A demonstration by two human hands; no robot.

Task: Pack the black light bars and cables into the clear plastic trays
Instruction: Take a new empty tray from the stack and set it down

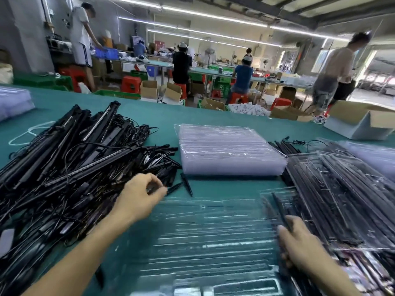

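Note:
A big heap of black light bars and cables (70, 165) covers the left of the green table. My left hand (141, 197) reaches to its right edge and pinches a small black piece (174, 187). An empty clear plastic tray (205, 238) lies flat in front of me. My right hand (303, 251) is at the tray's right edge and grips a long black light bar (280, 210) that points away from me. A stack of empty clear trays (228, 150) stands in the middle of the table.
Filled trays with black bars (342, 195) pile up on the right. An open cardboard box (361, 122) sits at the far right, more clear trays (12, 103) at the far left. Several people work at benches beyond the table edge.

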